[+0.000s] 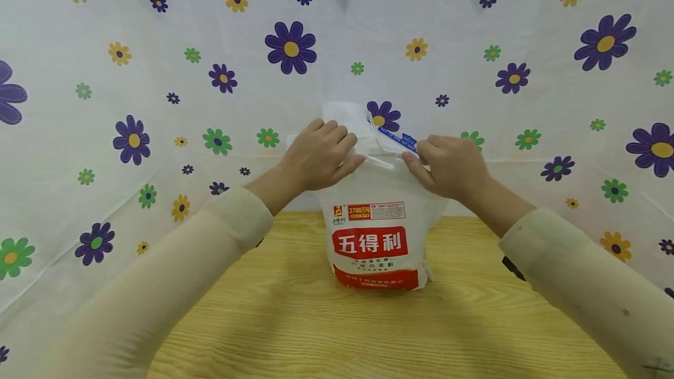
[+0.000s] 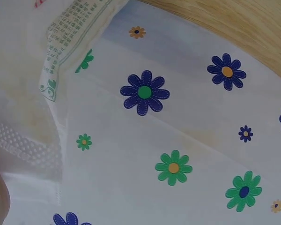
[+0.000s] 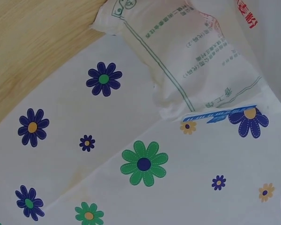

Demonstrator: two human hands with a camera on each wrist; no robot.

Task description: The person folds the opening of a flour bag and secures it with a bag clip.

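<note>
A white flour bag [image 1: 379,189] with red printing stands upright in front of me in the head view. My left hand [image 1: 323,155] grips its top edge on the left, thumb pointing inward. On the right, the top edge is gripped by my right hand [image 1: 450,164], beside a blue-printed strip [image 1: 397,139]. Between the hands the upper edge looks folded and pulled taut. Green print shows on the bag's side [image 2: 65,42] in the left wrist view and on the other side [image 3: 187,56] in the right wrist view. Only slivers of the hands appear there, and the curled fingertips are hidden.
Under the bag lies a wood-grain table [image 1: 316,332]. Close behind and to both sides hangs a white flowered cloth [image 1: 184,75], whose lower part meets the table's back edge.
</note>
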